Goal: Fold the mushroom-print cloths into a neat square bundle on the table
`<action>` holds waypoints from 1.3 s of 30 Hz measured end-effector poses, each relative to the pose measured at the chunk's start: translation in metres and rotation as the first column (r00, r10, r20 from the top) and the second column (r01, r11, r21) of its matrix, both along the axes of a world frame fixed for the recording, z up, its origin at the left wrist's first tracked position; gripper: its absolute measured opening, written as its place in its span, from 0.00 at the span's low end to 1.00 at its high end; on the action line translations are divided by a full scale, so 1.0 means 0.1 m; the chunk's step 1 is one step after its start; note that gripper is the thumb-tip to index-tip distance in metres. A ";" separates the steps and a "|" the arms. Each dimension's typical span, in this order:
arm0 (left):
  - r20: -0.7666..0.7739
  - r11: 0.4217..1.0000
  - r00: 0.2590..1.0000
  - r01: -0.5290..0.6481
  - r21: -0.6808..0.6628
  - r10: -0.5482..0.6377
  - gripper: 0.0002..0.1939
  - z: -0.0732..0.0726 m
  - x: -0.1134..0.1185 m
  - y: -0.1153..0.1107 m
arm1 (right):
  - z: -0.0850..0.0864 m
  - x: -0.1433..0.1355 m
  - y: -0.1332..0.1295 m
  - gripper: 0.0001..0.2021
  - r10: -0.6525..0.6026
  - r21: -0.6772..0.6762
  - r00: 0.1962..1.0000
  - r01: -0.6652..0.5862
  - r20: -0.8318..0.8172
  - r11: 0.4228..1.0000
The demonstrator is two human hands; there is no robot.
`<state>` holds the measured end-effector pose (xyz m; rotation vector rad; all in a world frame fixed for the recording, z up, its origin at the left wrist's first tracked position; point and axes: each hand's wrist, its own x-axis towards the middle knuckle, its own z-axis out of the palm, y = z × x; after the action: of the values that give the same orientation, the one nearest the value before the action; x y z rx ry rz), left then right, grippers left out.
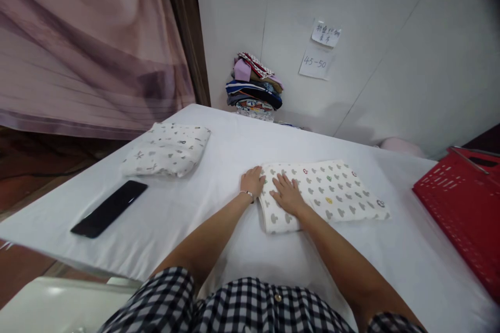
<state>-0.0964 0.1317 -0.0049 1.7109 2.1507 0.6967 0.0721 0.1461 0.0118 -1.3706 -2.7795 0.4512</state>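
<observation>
A white cloth (328,192) with grey mouse-head shapes and a few coloured ones lies folded into a long rectangle on the white-covered table. My right hand (288,195) rests flat near its left end, fingers spread, palm down. At the cloth's left edge is my left hand (253,182), wearing a bracelet; its fingers are stretched out along the edge, and nothing shows in its grasp. Farther left sits another folded white cloth (170,150) with small grey prints. It is apart from both hands.
A black phone (110,209) lies on the table (230,132) at left. On the right stands a red plastic basket (464,208). Several folded clothes (255,88) are stacked beyond the back edge, by the wall. A pink curtain (89,36) hangs at left; a pale chair (66,304) is below.
</observation>
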 end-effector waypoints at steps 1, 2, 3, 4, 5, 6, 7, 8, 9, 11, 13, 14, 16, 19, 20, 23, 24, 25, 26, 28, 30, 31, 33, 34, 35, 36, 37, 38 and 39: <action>0.021 1.000 1.000 -0.006 -0.003 0.007 0.22 0.00 -0.02 0.01 | 0.01 0.01 -0.01 0.29 -0.004 -0.021 1.000 0.004 -0.003 1.000; 0.057 1.000 0.998 -0.009 -0.014 0.010 0.21 0.02 -0.04 0.03 | 0.04 0.02 -0.03 0.29 -0.014 -0.047 1.000 0.013 -0.011 0.999; 0.112 0.999 0.994 -0.016 -0.029 0.019 0.20 0.03 -0.06 0.04 | 0.07 0.02 -0.06 0.29 -0.028 -0.066 0.999 0.026 -0.024 0.998; 0.180 0.999 0.983 -0.030 -0.044 0.038 0.20 0.05 -0.09 0.04 | 0.10 0.02 -0.10 0.29 -0.039 -0.070 0.998 0.036 -0.040 0.997; 0.253 0.997 0.965 -0.050 -0.055 0.063 0.20 0.07 -0.12 0.03 | 0.13 0.02 -0.16 0.28 -0.043 -0.060 0.997 0.039 -0.059 0.997; 0.321 0.995 0.943 -0.073 -0.064 0.090 0.20 0.09 -0.14 0.01 | 0.15 0.02 -0.23 0.28 -0.033 -0.045 0.996 0.030 -0.077 0.999; 0.374 0.993 0.920 -0.097 -0.068 0.116 0.19 0.10 -0.17 -0.03 | 0.16 0.02 -0.30 0.27 -0.010 -0.036 0.996 0.007 -0.090 0.999; 0.410 0.991 0.902 -0.118 -0.068 0.136 0.19 0.11 -0.18 -0.09 | 0.16 0.02 -0.37 0.27 0.023 -0.040 0.995 -0.027 -0.097 0.999; 0.432 0.989 0.890 -0.130 -0.065 0.145 0.18 0.11 -0.19 -0.15 | 0.16 0.03 -0.43 0.26 0.055 -0.059 0.993 -0.062 -0.104 0.996; 0.459 0.989 0.876 -0.132 -0.064 0.147 0.17 0.09 -0.17 -0.30 | 0.15 0.06 -0.52 0.25 0.081 -0.103 0.987 -0.096 -0.136 0.990; 0.484 0.989 0.863 -0.121 -0.081 0.145 0.19 0.07 -0.13 -0.43 | 0.17 0.12 -0.56 0.25 0.044 -0.101 0.980 -0.065 -0.195 0.993; 0.495 0.989 0.857 -0.112 -0.099 0.146 0.20 0.07 -0.11 -0.48 | 0.19 0.14 -0.57 0.24 0.013 -0.083 0.973 -0.033 -0.232 0.996; 0.514 0.984 0.843 -0.092 -0.154 0.160 0.23 0.08 -0.07 -0.54 | 0.23 0.17 -0.61 0.23 -0.021 -0.036 0.951 0.011 -0.309 0.999; 0.522 0.966 0.827 -0.089 -0.242 0.207 0.26 0.12 -0.04 -0.53 | 0.24 0.13 -0.71 0.21 0.011 0.024 0.918 -0.002 -0.396 1.000; 0.518 0.960 0.827 -0.090 -0.266 0.221 0.26 0.15 -0.03 -0.51 | 0.24 0.10 -0.74 0.20 0.022 0.033 0.912 -0.010 -0.408 0.999; 0.472 0.937 0.843 -0.098 -0.335 0.257 0.26 0.22 -0.01 -0.43 | 0.19 0.02 -0.80 0.20 0.015 0.040 0.904 0.003 -0.427 0.999; 0.449 0.927 0.853 -0.102 -0.360 0.268 0.25 0.24 0.00 -0.40 | 0.18 0.01 -0.80 0.20 0.009 0.038 0.899 0.009 -0.439 0.999; 0.421 0.917 0.863 -0.113 -0.382 0.281 0.24 0.27 0.01 -0.37 | 0.17 0.01 -0.79 0.21 0.001 0.032 0.890 0.016 -0.456 0.999; 0.391 0.909 0.872 -0.128 -0.397 0.294 0.22 0.29 0.03 -0.35 | 0.16 0.02 -0.77 0.21 -0.011 0.022 0.879 0.024 -0.477 0.999; 0.330 0.909 0.897 -0.156 -0.386 0.295 0.20 0.31 0.07 -0.33 | 0.15 0.06 -0.72 0.21 -0.046 -0.016 0.851 0.044 -0.524 0.999; 0.253 0.928 0.928 -0.186 -0.322 0.273 0.18 0.31 0.12 -0.33 | 0.13 0.12 -0.67 0.21 -0.116 -0.082 0.809 0.084 -0.577 0.993; 0.215 0.942 0.942 -0.195 -0.274 0.257 0.16 0.31 0.15 -0.33 | 0.11 0.15 -0.65 0.20 -0.167 -0.132 0.778 0.109 -0.605 0.985; 0.158 0.965 0.961 -0.200 -0.168 0.227 0.13 0.29 0.22 -0.35 | 0.07 0.20 -0.59 0.20 -0.303 -0.274 0.688 0.155 -0.660 0.949; 0.144 0.974 0.967 -0.196 -0.116 0.212 0.13 0.29 0.25 -0.37 | 0.05 0.22 -0.56 0.20 -0.378 -0.357 0.628 0.166 -0.680 0.919; 0.139 0.980 0.971 -0.185 -0.068 0.193 0.12 0.28 0.28 -0.38 | 0.04 0.23 -0.52 0.20 -0.452 -0.440 0.563 0.167 -0.692 0.882; 0.138 0.985 0.976 -0.168 -0.025 0.170 0.12 0.28 0.32 -0.39 | 0.02 0.24 -0.48 0.21 -0.524 -0.520 0.496 0.160 -0.692 0.839; 0.139 0.989 0.980 -0.145 0.013 0.142 0.13 0.28 0.35 -0.40 | 0.02 0.24 -0.43 0.21 -0.588 -0.590 0.432 0.147 -0.684 0.794; 0.141 0.992 0.984 -0.118 0.045 0.110 0.14 0.28 0.38 -0.40 | 0.02 0.24 -0.39 0.21 -0.640 -0.648 0.375 0.126 -0.670 0.752; 0.142 0.993 0.987 -0.091 0.073 0.080 0.14 0.28 0.42 -0.41 | 0.04 0.24 -0.34 0.22 -0.685 -0.696 0.327 0.100 -0.652 0.711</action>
<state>-0.0548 0.0904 0.0234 1.5654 2.1363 0.9078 0.0960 0.1119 0.0155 -1.2482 -1.3363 1.4959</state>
